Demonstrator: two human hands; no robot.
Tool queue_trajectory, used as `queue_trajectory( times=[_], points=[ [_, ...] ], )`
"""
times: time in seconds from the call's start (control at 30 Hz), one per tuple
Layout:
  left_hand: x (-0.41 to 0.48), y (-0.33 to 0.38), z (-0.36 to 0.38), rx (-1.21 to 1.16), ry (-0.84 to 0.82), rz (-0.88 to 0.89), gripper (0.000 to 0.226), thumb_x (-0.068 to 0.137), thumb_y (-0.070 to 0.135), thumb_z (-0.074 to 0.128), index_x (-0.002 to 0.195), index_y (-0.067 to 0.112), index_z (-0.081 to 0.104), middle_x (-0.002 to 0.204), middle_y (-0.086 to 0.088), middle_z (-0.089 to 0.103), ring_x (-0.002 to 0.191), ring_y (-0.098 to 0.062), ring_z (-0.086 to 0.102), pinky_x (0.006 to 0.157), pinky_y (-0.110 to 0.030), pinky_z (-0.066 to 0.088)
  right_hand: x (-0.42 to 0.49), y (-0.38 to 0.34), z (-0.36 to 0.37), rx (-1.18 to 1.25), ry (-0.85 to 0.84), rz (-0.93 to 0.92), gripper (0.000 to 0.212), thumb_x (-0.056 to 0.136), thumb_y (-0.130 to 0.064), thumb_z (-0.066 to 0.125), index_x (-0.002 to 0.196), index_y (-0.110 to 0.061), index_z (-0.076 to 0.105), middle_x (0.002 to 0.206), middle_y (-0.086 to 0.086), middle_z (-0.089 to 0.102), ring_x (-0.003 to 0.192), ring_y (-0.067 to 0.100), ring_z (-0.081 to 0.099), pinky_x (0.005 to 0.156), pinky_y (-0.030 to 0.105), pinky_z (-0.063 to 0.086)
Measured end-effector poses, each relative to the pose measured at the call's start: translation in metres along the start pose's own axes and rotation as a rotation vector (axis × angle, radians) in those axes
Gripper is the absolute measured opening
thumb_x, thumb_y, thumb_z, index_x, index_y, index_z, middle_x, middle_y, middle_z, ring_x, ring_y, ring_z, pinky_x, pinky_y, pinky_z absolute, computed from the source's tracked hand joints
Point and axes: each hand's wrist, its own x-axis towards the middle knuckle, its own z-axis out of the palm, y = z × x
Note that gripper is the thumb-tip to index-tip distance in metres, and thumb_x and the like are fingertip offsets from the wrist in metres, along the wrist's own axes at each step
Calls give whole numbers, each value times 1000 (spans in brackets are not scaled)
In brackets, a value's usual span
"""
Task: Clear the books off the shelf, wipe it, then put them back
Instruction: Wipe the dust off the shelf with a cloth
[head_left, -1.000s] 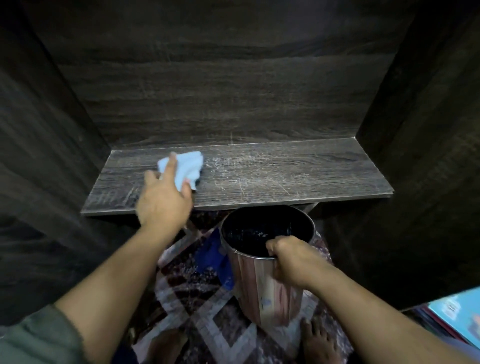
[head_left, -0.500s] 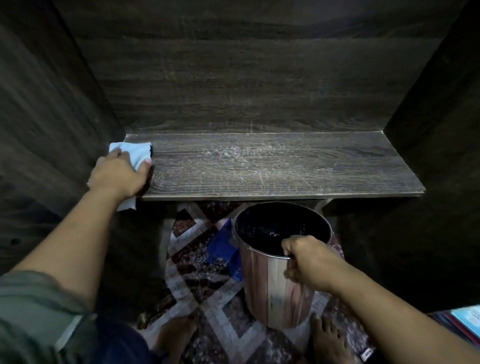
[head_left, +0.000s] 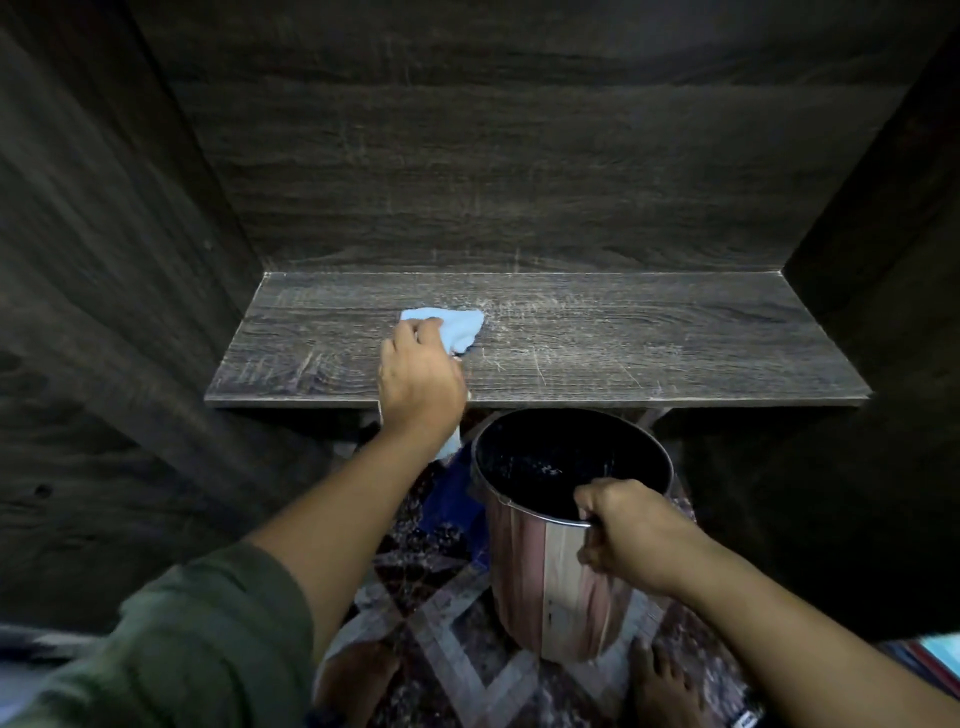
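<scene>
A dark wood-grain shelf (head_left: 649, 343) runs across the middle of the view, with no books on it. Pale dusty scratch marks show at its centre. My left hand (head_left: 418, 382) holds a light blue cloth (head_left: 457, 325) against the shelf, left of centre; a tail of the cloth hangs below the front edge. My right hand (head_left: 623, 530) grips the near rim of a wood-patterned bin (head_left: 550, 582) held just under the shelf's front edge. A corner of some books (head_left: 935, 649) shows at the lower right.
Dark panels (head_left: 119, 260) wall the shelf in on the left, back and right. Below lies a patterned rug (head_left: 447, 623), and my bare feet (head_left: 662, 686) stand on it near the bin.
My left hand slid the cloth from the shelf's far left end to the right, towards the middle. The right hand kept its grip on the bin.
</scene>
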Motion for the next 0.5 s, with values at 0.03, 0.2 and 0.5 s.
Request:
queue_trajectory(
  times=[0.03,0.2,0.5],
  points=[
    [8,-5,-6,-2,8,-32,46,92,16,54,137,10,45,130,-13,47,116,-30,45,98,-36,36,0,0,0,-3,0,1,43,79,-21,69,64,-24,29,85,-5,45,80,17,50,63,27,35],
    [57,-86,-45,178,231,-146,44,89,8,54,133,10,51,132,-21,46,120,-41,42,98,-48,36,-1,4,-3,7,5,2,45,79,-22,70,65,-25,28,84,-6,44,80,17,51,63,28,35],
    [66,-123,-35,50,-30,-227,54,94,56,38,138,27,52,151,-8,37,136,-30,37,112,-40,30,-6,8,-4,45,4,16,45,79,-20,71,65,-25,28,86,-5,46,81,18,53,67,31,42]
  ],
)
